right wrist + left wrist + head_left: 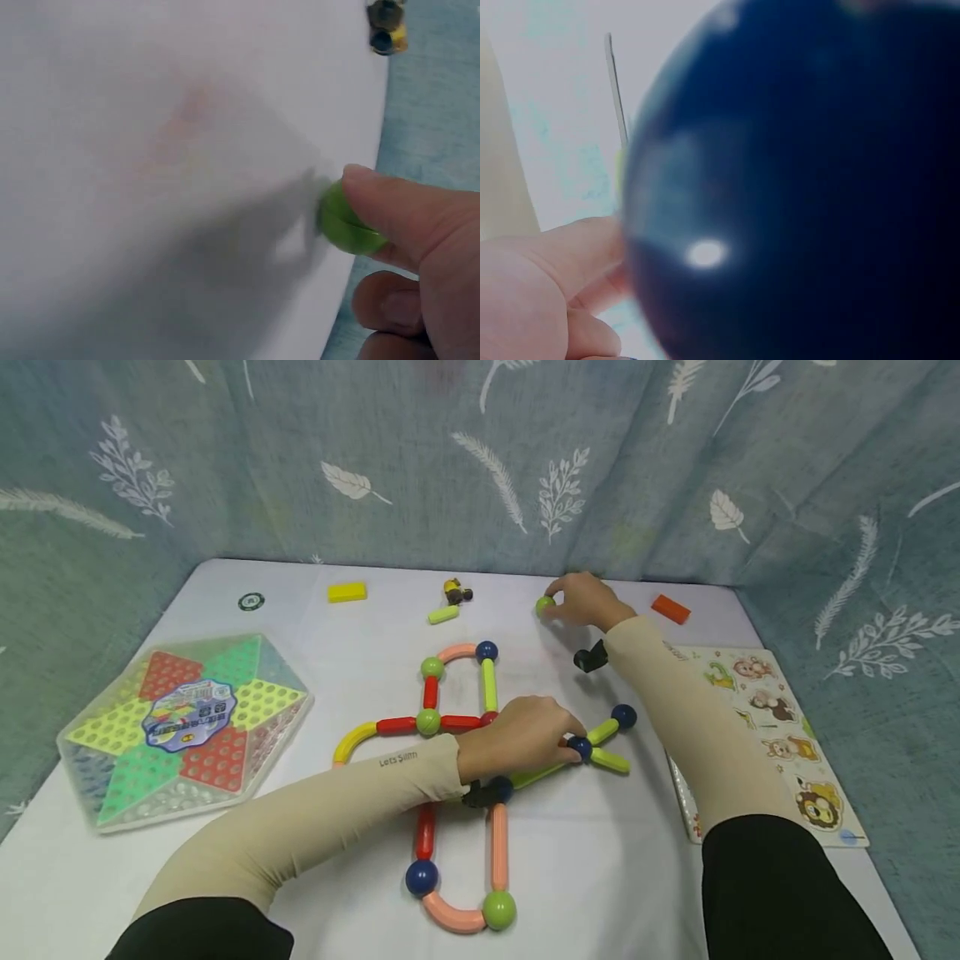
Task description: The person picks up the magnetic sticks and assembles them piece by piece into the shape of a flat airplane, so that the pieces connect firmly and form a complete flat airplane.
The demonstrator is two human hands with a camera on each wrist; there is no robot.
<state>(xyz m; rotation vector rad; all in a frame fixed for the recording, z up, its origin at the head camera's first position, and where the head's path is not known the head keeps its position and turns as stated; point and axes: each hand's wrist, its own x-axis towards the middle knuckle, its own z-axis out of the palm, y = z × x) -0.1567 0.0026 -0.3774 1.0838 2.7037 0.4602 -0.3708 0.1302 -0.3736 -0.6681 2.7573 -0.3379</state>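
My right hand [585, 600] pinches a green ball [346, 221] between thumb and fingers near the table's back edge. My left hand [521, 737] reaches across a figure of colored rods and balls and grips a dark blue ball [580, 748], from which two lime rods [611, 761] fork out. Another blue ball [623, 717] sits at the end of the upper one. A large blue ball [780, 195] close to the camera fills much of the left wrist view. Below, a red rod [425, 832], a salmon rod [499, 847] and a curved salmon piece [453, 913] form a loop.
A star-patterned game board [187, 727] lies at left, an animal picture board [772, 735] at right. Along the back are a yellow block [347, 592], a loose lime rod [443, 615], a small figurine [454, 592] and an orange block [671, 609]. Curtain stands behind.
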